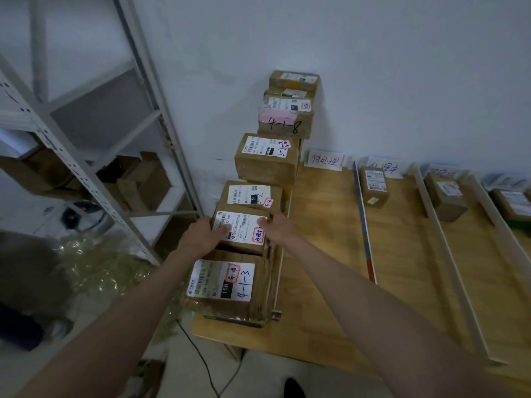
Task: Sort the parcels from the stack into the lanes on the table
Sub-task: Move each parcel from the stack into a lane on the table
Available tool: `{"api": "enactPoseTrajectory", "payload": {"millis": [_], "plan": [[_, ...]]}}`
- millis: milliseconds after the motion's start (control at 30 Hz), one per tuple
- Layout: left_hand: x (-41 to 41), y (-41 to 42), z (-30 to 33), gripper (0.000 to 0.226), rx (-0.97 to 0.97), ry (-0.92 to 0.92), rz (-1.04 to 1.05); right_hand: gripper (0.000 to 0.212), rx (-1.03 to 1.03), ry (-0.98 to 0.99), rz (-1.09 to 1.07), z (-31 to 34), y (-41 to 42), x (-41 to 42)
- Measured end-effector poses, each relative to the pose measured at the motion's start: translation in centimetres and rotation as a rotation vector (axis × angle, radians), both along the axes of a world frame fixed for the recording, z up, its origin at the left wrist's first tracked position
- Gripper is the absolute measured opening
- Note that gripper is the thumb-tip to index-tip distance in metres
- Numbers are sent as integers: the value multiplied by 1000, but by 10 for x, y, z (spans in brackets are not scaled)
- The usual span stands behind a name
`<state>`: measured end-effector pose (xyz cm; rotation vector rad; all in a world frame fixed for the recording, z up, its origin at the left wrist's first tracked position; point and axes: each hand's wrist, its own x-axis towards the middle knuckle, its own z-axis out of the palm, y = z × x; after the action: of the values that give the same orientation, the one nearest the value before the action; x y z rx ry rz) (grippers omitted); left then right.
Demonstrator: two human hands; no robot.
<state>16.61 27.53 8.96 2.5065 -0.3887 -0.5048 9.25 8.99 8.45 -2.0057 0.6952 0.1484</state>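
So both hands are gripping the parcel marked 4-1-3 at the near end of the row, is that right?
Not quite. In the head view the left hand and right hand grip the next parcel back, the one with a red-outlined sticker. The 4-1-3 parcel lies untouched, nearer the person.

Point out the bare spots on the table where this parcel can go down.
Free: the wide lane between the row of parcels along the left edge and the coloured divider strip, and the near stretch of each lane to its right. Crowded: the left edge, and the far lane ends, each with a parcel. Both hands, left hand and right hand, grip one parcel.
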Motion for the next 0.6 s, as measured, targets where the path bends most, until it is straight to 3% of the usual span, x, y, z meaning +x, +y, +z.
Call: {"api": "enactPoseTrajectory", "payload": {"millis": [233, 467, 600], "plan": [[-8, -4, 20, 54, -67, -56, 5, 40, 45, -58, -19, 19, -9, -7], [-27, -19, 63, 47, -304, -132, -74, 45, 185, -179, -72, 61, -26, -44], [-40, -35, 84, 49, -368, -138, -152, 34, 227, -223, -62, 91, -36, -87]]}}
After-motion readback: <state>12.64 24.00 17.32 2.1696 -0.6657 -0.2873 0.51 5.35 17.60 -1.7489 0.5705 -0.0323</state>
